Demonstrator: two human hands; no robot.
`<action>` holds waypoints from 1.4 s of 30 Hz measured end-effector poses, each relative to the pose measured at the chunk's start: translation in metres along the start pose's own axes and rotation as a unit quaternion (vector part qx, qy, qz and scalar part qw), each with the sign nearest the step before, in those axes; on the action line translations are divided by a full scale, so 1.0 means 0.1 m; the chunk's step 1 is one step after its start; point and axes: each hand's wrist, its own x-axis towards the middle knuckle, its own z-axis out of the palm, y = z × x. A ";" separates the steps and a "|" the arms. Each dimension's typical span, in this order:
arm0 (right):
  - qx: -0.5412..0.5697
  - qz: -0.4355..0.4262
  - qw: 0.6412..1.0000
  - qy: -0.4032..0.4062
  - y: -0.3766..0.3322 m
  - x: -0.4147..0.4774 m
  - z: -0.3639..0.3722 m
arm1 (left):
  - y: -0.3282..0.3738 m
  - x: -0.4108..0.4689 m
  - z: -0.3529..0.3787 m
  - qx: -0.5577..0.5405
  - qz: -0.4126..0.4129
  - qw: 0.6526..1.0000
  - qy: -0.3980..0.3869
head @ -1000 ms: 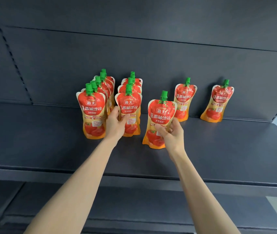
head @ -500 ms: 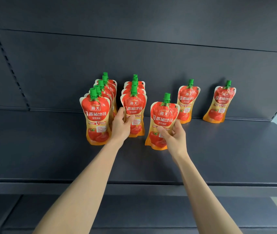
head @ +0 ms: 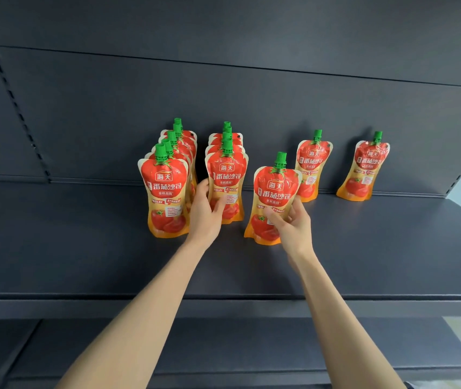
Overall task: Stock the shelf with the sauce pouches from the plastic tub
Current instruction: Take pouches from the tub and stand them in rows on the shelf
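Our left hand (head: 205, 213) curls round the second row's front pouch (head: 226, 178); our right hand (head: 293, 227) pinches a tomato sauce pouch (head: 275, 197) standing on the shelf (head: 83, 248) — we should slide it back squarely, upright.

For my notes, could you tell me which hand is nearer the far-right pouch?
Right. The right hand holds the middle pouch, left of the far-right pouch; the left hand holds a row's front pouch, farther left.
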 end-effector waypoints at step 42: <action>-0.136 0.010 0.990 -0.016 0.13 -0.09 0.81 | -0.33 -0.23 -0.60 0.092 -0.076 0.975 0.187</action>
